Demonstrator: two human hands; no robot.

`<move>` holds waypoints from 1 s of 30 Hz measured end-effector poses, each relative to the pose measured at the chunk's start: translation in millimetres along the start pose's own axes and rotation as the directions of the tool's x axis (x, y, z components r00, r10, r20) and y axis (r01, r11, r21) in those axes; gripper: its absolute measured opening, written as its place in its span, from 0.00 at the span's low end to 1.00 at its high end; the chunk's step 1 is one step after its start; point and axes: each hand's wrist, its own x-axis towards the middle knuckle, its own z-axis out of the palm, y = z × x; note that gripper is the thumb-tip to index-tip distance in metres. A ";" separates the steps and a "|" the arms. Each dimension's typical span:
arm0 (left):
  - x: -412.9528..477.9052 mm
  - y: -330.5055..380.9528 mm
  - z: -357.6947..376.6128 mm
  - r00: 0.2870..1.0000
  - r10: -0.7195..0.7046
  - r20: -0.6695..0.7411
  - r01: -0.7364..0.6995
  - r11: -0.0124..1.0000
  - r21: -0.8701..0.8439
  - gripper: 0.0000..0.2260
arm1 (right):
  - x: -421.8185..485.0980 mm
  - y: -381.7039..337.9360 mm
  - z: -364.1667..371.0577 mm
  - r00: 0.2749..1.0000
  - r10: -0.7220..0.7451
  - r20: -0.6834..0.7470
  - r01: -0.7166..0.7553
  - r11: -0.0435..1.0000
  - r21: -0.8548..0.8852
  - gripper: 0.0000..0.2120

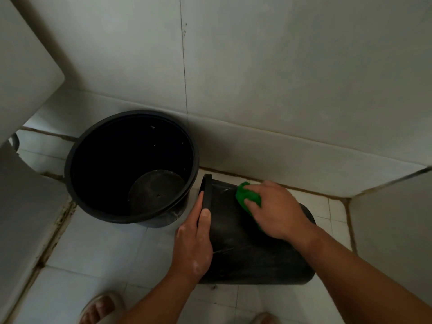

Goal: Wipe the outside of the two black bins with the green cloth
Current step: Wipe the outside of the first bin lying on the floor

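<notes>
1. Two black bins on the white tiled floor (pixel 93 249), close to the wall (pixel 280 78), likely pulled into open space so both sides can be reached

2. Standing upright at left, the upright bin (pixel 131 169), mouth open to the camera, nothing showing inside but its round bottom; parked beside the other, not being handled, whether already wiped or waiting cannot be told

3. Lying on its side at right, the tipped bin (pixel 252 251), rim toward the upright one and just beside it; tipped presumably to bring the long outer wall up under the cloth

4. Clamped on that rim, the left hand (pixel 194 244), thumb along the outer edge and fingers tucked round the far side out of view, apparently to stop the round body rolling under the wiping pressure

5. Pressed onto the upper wall near the rim, the right hand (pixel 278 211), fingers closed over the wad beneath it

6. Bunched small under those fingers, the green cloth (pixel 247 197), only its edge showing, touching the bin's outer surface; balled up probably for firmer rubbing

7. Faint pale streaks lower on the tipped wall, perhaps dust or drying smears, suggesting more passes needed
</notes>
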 end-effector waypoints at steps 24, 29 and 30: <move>1.9 2.7 0.2 1.000 -0.011 -0.005 0.011 1.000 -0.002 0.28 | -54.1 -49.4 36.6 0.958 -0.255 -0.129 0.248 0.967 -0.064 0.21; -0.6 4.6 0.7 0.999 0.028 -0.033 -0.025 0.997 0.078 0.24 | -61.7 -37.8 44.9 0.967 -0.122 -0.226 0.111 0.992 -0.062 0.24; -0.9 4.3 1.0 0.998 0.035 -0.044 -0.031 0.995 0.098 0.23 | -59.8 -29.4 41.3 0.973 -0.040 -0.227 0.032 0.999 -0.042 0.24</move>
